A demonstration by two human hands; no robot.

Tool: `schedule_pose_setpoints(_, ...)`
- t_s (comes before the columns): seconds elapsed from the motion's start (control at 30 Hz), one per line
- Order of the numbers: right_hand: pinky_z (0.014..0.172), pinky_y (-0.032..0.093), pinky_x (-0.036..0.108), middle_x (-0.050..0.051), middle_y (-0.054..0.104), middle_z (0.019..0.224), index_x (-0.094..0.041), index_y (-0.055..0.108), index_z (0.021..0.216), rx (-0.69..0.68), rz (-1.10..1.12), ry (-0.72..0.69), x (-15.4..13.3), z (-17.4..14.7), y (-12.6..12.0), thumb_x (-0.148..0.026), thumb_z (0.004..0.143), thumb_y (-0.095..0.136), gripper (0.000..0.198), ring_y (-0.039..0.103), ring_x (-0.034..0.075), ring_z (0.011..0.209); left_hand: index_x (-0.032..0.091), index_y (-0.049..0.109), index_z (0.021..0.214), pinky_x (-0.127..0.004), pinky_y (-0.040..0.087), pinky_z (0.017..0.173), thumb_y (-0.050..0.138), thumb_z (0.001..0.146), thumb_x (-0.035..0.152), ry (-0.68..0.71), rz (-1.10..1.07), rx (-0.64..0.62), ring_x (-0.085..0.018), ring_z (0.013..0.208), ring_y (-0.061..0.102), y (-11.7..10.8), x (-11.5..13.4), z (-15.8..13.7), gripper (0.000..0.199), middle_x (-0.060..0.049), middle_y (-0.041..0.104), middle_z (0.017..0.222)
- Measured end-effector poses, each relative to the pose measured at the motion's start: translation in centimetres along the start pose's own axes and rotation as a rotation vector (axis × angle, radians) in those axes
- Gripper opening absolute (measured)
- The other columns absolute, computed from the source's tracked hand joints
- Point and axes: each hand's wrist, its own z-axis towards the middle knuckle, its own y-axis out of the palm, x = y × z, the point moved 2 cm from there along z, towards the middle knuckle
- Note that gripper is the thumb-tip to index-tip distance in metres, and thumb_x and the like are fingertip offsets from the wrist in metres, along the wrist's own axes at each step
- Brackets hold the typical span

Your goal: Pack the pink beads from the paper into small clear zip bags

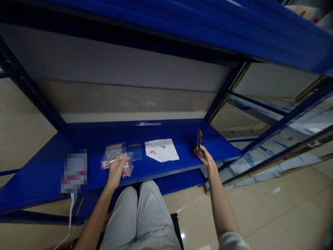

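Note:
My left hand [118, 170] is closed on a clear plastic bag [128, 169] with small pink pieces inside, at the shelf's front edge. Under and behind it lie other clear zip bags [114, 149], some with pinkish contents. A flat zip bag [135, 151] that looks unfilled rests just to the right. On a white sheet of paper [166, 154] sit several small pink and reddish pieces [153, 152], too small to make out. Farther right, my right hand [204, 156] grips a dark phone [200, 140], held upright on its edge above the shelf.
The blue metal shelf [99, 132] spans the view, with another blue shelf [182, 31] overhead. A blurred-out device [74, 173] with a white cable [70, 215] lies at the left. Blue posts [223, 90] stand at the sides. Wrapped panels [260, 149] lean at the right.

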Motion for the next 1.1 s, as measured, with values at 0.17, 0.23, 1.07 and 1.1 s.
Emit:
schedule_pose_setpoints(0.17,0.059,0.058,0.024,-0.002,0.069,0.066,-0.021,0.058,0.077,-0.003,0.041,0.019,-0.6,-0.3,0.2,-0.012,0.068,0.059,0.013,0.067,0.013,0.063,0.015,0.053,0.082,-0.016,0.026,0.026,0.054,0.075,0.050,0.015,-0.014,0.003,-0.011,0.025,0.045,-0.1,-0.1,-0.1,0.036,0.007,0.047,0.032)
schedule_pose_setpoints(0.23,0.064,0.058,0.029,0.003,0.071,0.073,-0.019,0.059,0.083,-0.035,0.050,0.054,-0.9,-0.4,0.4,-0.017,0.071,0.055,0.013,0.068,0.017,0.071,0.015,0.053,0.082,-0.016,0.026,0.026,0.054,0.075,0.050,0.023,-0.014,0.003,-0.010,0.025,0.044,-0.1,-0.2,-0.1,0.035,0.007,0.047,0.032)
schedule_pose_setpoints(1.07,0.092,0.047,0.046,0.010,0.066,0.102,-0.021,0.061,0.092,-0.076,-0.177,0.094,-0.3,1.0,-2.5,-0.008,0.061,0.055,0.034,0.062,0.025,0.096,0.015,0.052,0.072,-0.016,0.027,0.024,0.050,0.075,0.057,0.044,-0.033,0.026,-0.008,0.022,0.040,0.3,-0.4,-0.2,0.042,0.007,0.045,0.032)
schedule_pose_setpoints(1.1,0.091,0.048,0.046,0.011,0.066,0.103,-0.021,0.062,0.091,-0.067,-0.194,0.095,-0.3,1.1,-2.6,-0.008,0.061,0.055,0.034,0.063,0.025,0.096,0.016,0.051,0.071,-0.016,0.026,0.024,0.050,0.075,0.058,0.045,-0.040,0.024,-0.007,0.021,0.037,0.3,-0.5,-0.1,0.042,0.008,0.042,0.031)
